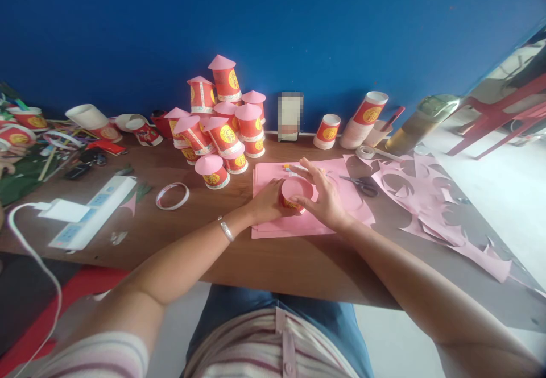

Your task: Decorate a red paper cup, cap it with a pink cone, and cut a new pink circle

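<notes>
A red paper cup [290,202] with a pink paper cone [295,188] on top stands over a stack of pink sheets [273,227]. Around the cup's left side wraps my left hand [269,202]. My right hand [326,199] has its fingers spread, the thumb touching the cone's right edge and the fingertips beyond it. Black scissors [367,186] lie on the sheets' right side. To the left, several red cups with pink cone tops [212,171] are stacked in a pile.
A white power strip [96,213] and a paper ring [172,196] lie left. Cut pink scraps [430,207] spread right. Cup stacks [367,119], tape [365,152] and a bottle [420,122] stand near the blue wall. Another person's hand [7,159] is at far left.
</notes>
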Demonstrator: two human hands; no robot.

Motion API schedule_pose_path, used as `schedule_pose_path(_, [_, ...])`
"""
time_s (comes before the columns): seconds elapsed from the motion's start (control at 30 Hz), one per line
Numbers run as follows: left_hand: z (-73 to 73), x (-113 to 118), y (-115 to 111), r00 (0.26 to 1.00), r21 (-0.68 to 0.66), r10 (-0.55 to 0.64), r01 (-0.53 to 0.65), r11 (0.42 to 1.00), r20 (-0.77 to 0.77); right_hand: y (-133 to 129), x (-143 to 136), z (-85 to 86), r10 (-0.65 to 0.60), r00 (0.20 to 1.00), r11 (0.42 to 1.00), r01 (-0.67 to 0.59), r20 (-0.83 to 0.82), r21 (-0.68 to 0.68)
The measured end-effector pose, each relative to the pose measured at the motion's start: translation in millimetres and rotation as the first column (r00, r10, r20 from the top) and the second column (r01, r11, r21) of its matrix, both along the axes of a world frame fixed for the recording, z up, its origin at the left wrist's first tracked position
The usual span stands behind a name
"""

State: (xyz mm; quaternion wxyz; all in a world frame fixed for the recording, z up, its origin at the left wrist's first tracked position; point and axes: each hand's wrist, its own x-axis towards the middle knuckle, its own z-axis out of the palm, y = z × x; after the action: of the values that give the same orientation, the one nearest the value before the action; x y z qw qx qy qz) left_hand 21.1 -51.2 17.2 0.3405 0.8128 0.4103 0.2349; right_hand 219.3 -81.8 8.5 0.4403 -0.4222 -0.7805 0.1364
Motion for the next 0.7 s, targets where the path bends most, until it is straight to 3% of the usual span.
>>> schedule_pose_path(0.2, [2.0, 1, -1, 0.999, -0.034, 0.012, -0.013, 0.999, -0.036, 0, 0, 3.3, 0.012, 1.0, 0.997, -0.011, 0.008, -0.073])
schedule_pose_path(0.5, [10.6, 3, -4, 0.988, -0.064, -0.097, 0.106, 0.992, 0.122, -1, 2, -0.1, 0.07, 0.99, 0.994, -0.079, -0.122, -0.07])
schedule_pose_path(0.7, [4.3, 2, -1, 0.98, 0.05, -0.058, 0.049, 0.998, 0.191, 4, 11, -9.1, -0.12, 0.949, 0.975, 0.058, -0.292, -0.214])
